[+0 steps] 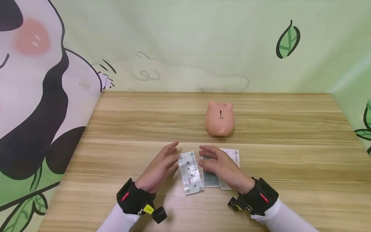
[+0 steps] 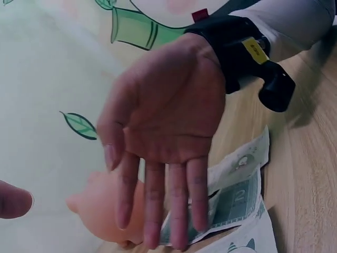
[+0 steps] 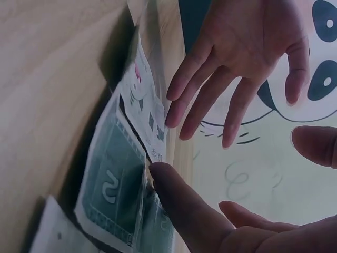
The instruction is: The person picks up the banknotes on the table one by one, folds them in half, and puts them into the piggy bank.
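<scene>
Head view: two bare hands flank a row of three paper notes laid on a wood-grain table. The left hand lies beside the left note, a pale sheet set at a slant, its fingers extended and slightly spread, gripping nothing. The right hand is above the middle note, a dark sheet bearing a 2, and hides part of the right note; its fingers are loosely bent and hold nothing. Beyond the notes, near the right hand, stands a pink piggy bank, slot upward.

Left wrist view: the palm faces the camera, the four fingers straight, the notes lying with raised, wavy edges. Right wrist view: an index finger comes close to the edge of the middle note; from this low, dim angle, contact cannot be judged with confidence.

Handling: the step in hand appears to be work on the notes where they lie. Good practice would be to steady the middle note with light fingertips while the left note is squared to it, pushing along the long edge rather than at a corner. Because the sheets look thin and creased, a raised edge probably offers the best pinch, and hard pressing may shift a neighbour.
</scene>
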The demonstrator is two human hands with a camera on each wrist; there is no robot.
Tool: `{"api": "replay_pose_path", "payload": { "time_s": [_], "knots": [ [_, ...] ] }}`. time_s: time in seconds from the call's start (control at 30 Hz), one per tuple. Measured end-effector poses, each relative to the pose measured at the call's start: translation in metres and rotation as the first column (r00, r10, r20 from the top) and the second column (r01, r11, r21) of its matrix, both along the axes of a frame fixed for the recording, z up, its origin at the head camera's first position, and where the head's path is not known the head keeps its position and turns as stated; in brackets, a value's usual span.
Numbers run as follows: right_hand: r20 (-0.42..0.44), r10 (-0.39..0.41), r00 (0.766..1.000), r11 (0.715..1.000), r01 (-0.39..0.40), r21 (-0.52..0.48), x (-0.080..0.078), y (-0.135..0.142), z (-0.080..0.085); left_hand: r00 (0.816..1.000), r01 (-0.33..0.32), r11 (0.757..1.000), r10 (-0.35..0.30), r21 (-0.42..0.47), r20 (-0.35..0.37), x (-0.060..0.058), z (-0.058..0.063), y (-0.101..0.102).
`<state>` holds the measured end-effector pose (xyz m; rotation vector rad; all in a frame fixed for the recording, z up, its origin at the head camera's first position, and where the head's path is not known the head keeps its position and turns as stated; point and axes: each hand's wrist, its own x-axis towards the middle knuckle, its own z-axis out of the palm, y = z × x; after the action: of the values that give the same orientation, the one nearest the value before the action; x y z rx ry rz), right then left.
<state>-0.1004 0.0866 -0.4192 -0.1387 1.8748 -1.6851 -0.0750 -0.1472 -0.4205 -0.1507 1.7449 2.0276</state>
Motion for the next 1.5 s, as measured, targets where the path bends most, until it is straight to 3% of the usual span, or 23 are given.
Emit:
{"api": "replay_pose_path", "payload": {
  "time_s": [0.27, 0.47, 0.87, 1.17, 1.5],
  "knots": [
    [-0.025, 0.026, 0.999, 1.000, -0.026, 0.006, 0.006, -0.003, -0.001, 1.000, -0.010, 0.999, 0.010, 0.038, 0.000, 0.017, 0.010, -0.017],
    [-0.029, 0.025, 0.999, 1.000, -0.024, 0.017, 0.009, -0.004, 0.000, 0.998, -0.033, 0.998, 0.030, 0.047, 0.055, 0.026, 0.016, -0.019],
    [0.023, 0.004, 1.000, 1.000, -0.003, -0.018, 0.006, -0.006, -0.005, 0.995, -0.062, 0.995, 0.056, 0.077, 0.081, 0.019, 0.012, -0.010],
    [0.053, -0.055, 0.997, 0.996, 0.058, -0.062, 0.001, -0.005, -0.004, 0.997, -0.004, 0.998, -0.001, 0.064, 0.081, 0.012, 0.004, -0.010],
    [0.016, -0.088, 0.996, 0.989, 0.090, -0.118, -0.005, 0.003, -0.002, 0.996, 0.046, 0.988, -0.056, 0.149, 0.068, -0.001, 0.007, -0.012]
  ]
}}
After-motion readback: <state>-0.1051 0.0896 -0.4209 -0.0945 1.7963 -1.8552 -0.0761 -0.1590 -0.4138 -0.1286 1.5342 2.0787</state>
